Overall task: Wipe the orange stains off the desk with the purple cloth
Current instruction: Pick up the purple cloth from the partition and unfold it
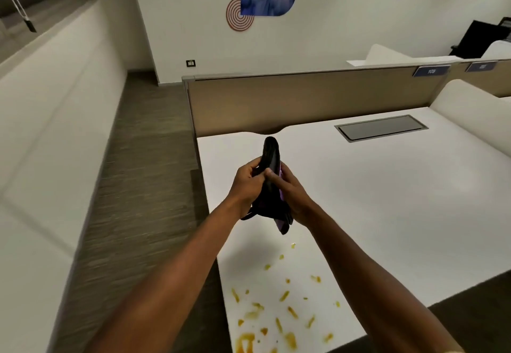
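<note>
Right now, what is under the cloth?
White desk lies below the cloth, which both hands hold in the air. Orange stains lie nearer, uncovered. The desk patch directly behind it is hidden.

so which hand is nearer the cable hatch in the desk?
Right. The right hand grips the purple cloth on the side facing the cable hatch; the left hand grips the cloth's far side.

A: Your left hand (246, 186) and right hand (290, 192) grip the bunched purple cloth (272, 186) between them, held up above the white desk (387, 200).

B: And the orange stains (276, 308)?

A: Scattered on the desk's near left corner, below your hands, apart from the cloth.
</note>
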### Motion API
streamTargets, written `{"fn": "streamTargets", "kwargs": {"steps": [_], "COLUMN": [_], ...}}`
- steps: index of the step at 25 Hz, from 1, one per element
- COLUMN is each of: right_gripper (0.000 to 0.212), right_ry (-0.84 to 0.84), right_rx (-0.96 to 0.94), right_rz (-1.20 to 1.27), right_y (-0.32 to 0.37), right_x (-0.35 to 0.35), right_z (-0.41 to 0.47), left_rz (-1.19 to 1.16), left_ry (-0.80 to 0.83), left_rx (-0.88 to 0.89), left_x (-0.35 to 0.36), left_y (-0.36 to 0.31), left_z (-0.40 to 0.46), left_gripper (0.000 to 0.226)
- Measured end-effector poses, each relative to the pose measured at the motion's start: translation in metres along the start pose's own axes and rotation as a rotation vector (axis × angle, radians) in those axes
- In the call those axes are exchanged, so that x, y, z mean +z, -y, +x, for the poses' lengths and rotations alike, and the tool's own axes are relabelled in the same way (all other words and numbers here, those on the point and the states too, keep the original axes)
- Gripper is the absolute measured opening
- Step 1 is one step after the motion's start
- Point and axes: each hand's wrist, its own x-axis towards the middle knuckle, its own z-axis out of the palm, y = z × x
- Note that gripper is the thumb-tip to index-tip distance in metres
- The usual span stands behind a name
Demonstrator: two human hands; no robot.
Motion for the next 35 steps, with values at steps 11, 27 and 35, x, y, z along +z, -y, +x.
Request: {"fn": "streamTargets", "kwargs": {"steps": [11, 27, 35], "right_gripper": [0.056, 0.046, 0.04], "right_ry": [0.013, 0.1, 0.164], "right_rx": [-0.148, 0.051, -0.054], "right_rz": [-0.457, 0.073, -0.134], "right_y": [-0.008, 0.007, 0.009], "right_x": [-0.09, -0.166, -0.194], "right_z": [-0.091, -0.128, -0.136], "left_rz": [-0.219, -0.04, -0.109], "left_ry": [0.005, 0.012, -0.122], "left_rx": [-0.197, -0.107, -0.181], "left_x": [0.109, 0.175, 0.193], "left_y": [0.014, 0.006, -0.004], "left_z": [-0.04, -0.067, -0.059], "left_gripper": [0.038, 0.059, 0.073]}}
